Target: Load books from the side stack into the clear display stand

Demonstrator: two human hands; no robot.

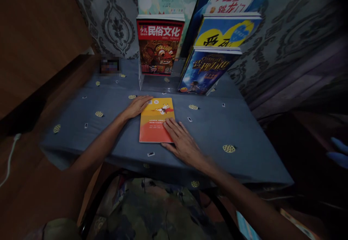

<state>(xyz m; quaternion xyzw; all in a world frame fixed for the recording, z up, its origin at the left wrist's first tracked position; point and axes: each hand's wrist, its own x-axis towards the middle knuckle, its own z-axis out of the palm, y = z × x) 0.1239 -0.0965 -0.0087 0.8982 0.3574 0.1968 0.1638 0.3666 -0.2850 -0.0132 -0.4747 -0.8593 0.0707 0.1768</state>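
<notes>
An orange and yellow book (155,120) lies flat on a small table covered with a blue-grey cloth (217,127). My left hand (138,105) rests at the book's upper left corner, fingers stretched out and touching its edge. My right hand (181,140) lies flat with its fingers spread over the book's lower right corner. Neither hand grips anything.
A clear stand at the table's back holds upright books: a red one (159,46) at left, blue and yellow ones (214,51) at right. Patterned wallpaper is behind. A wooden panel is at the left, a white cable (11,153) hangs there. A chair frame (100,196) is below.
</notes>
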